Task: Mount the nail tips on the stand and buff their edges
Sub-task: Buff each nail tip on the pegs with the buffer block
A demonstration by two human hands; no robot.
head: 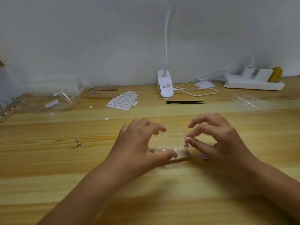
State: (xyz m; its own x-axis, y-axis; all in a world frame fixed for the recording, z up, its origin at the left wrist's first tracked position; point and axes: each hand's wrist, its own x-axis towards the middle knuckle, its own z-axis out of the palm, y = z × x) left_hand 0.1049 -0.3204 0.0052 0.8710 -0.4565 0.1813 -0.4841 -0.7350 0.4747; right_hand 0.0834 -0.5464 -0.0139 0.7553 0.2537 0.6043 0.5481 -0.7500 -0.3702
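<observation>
The right hand (215,140) is pinching a pale nail tip (186,138) on its peg (186,145), right over the blurry stand (184,155). The left hand (139,143) is loosely arched, thumb on the stand. A spare peg (79,143) lies well off left on the bench (48,168).

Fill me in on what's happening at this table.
A person is working over a small wooden stand on the table. The right hand pinches a metal-footed peg at the stand's right end; motion blur hides whether a nail tip sits on it. The left hand has its thumb against the stand's front, with its fingers lifted. A second peg stands loose to the left. Adhesive pads and black tweezers lie further back.
</observation>
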